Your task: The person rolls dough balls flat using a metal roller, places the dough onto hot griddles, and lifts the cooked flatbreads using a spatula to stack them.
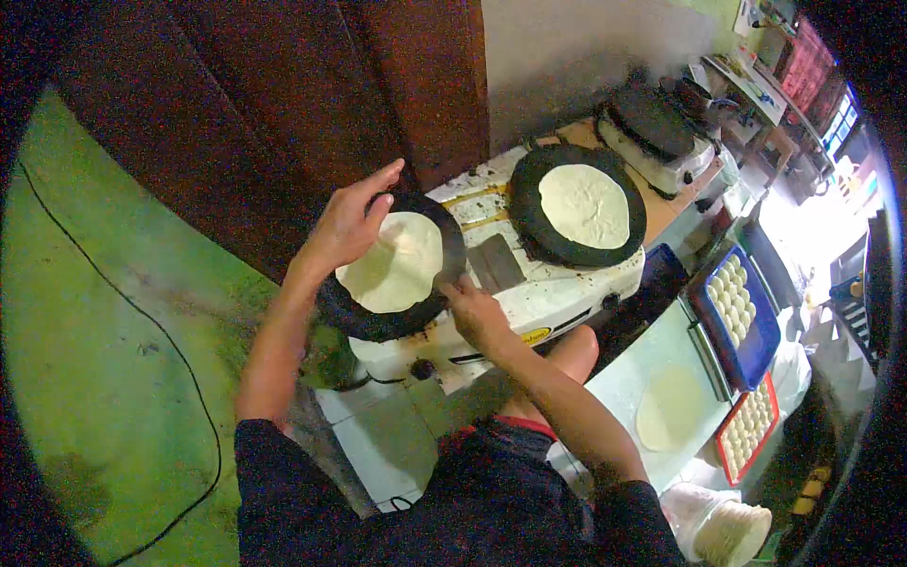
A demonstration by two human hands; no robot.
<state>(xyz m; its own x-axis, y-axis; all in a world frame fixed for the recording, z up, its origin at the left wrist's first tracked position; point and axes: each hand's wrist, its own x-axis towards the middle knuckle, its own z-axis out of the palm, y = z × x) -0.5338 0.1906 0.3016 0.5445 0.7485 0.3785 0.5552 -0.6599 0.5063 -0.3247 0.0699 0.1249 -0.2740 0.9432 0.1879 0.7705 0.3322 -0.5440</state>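
A round pale flatbread (395, 269) lies in a dark pan on the left burner. My left hand (351, 225) is over its upper left part, fingers stretched out and holding nothing. At the right rim of the left dark pan (378, 326) is my right hand (477, 314), its fingers curled together; what they hold, if anything, is hidden. Just beyond that hand, a flat grey metal plate, maybe a scraper blade (497, 263), shows between the two pans. A second flatbread (586, 206) with a wrinkled surface lies in the right dark pan (531, 227).
Both pans sit on a white two-burner stove (557, 298). To the right, a rolled dough sheet (669, 411) lies on a pale board (619, 378). A blue tray (761, 350) and a red-rimmed tray (726, 452) hold dough balls. A flatbread stack (735, 537) stands lower right.
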